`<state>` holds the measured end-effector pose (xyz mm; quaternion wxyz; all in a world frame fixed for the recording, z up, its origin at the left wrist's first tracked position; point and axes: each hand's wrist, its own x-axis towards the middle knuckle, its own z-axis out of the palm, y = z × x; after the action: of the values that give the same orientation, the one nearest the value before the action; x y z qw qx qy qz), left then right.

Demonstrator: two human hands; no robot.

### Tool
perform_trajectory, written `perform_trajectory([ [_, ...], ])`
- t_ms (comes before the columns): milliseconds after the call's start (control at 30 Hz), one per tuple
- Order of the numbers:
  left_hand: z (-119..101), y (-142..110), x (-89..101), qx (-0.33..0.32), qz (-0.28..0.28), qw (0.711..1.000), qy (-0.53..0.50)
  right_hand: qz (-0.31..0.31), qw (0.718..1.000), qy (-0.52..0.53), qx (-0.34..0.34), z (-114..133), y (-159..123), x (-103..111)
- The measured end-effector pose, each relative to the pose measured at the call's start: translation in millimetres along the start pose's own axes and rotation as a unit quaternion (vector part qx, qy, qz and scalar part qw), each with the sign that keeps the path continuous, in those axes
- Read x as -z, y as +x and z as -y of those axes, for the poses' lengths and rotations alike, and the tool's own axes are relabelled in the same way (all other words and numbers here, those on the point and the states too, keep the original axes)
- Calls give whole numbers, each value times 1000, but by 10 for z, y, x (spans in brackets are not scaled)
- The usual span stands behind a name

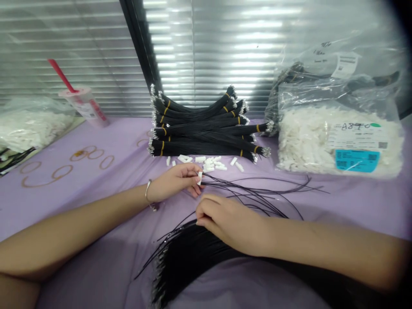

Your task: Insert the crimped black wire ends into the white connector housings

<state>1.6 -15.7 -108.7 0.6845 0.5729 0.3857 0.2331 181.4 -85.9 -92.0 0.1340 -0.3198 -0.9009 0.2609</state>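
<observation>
Pinched between the thumb and fingers of my left hand (178, 179) is a small white plastic connector (200, 178). Several thin black wires (244, 188) run from the connector to the right across the cloth. My right hand (222, 216) is closed, thumb against the fingers, over a thick spread of black wires (189, 244) with silvery crimped ends at the left. It seems to hold a wire there, though the fingertips hide most of it. Loose white connectors (210, 164) lie scattered just beyond my left hand.
Banded bundles of black wires (199, 124) are stacked at the back. A clear bag of white connectors (309, 137) stands at the right, another bag (32, 124) at the left. A cup with a red straw (85, 107) and rubber bands (62, 171) rest on the purple cloth (128, 146).
</observation>
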Motion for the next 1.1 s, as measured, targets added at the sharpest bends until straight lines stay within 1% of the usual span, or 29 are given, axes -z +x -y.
perform_trajectory([
  [67, -7, -4, -3, 0, 3, 1000, 0, -4, 1000, 1, -14, 9, 0, 24],
  [133, -20, -9, -10, -3, 2, 1000, -2, -24, 999, 26, -19, -11, 13, 78],
  [267, -43, -21, -25, -4, -11, 1000, -2, -49, 997, 68, 0, -144, 67, 219],
  [333, -47, -24, -28, 0, -7, 1000, -6, -72, 995, 74, 10, -232, 97, 258],
  [400, -43, -23, -26, 2, -1, 1000, -12, -102, 992, 72, -3, -312, 124, 265],
  [500, -23, -6, -11, 4, -9, 999, -34, -137, 988, 61, -48, -406, 152, 232],
  [600, -3, 20, 8, 2, -22, 996, -81, -139, 983, 81, -85, -479, 163, 192],
  [700, 2, 36, 26, 7, -18, 994, -109, -133, 981, 106, -96, -539, 167, 176],
  [833, -2, 37, 43, 14, -16, 992, -121, -137, 975, 134, -110, -579, 184, 196],
  [1100, -5, 35, 44, 14, -29, 990, -136, -170, 957, 191, -140, -605, 208, 214],
])
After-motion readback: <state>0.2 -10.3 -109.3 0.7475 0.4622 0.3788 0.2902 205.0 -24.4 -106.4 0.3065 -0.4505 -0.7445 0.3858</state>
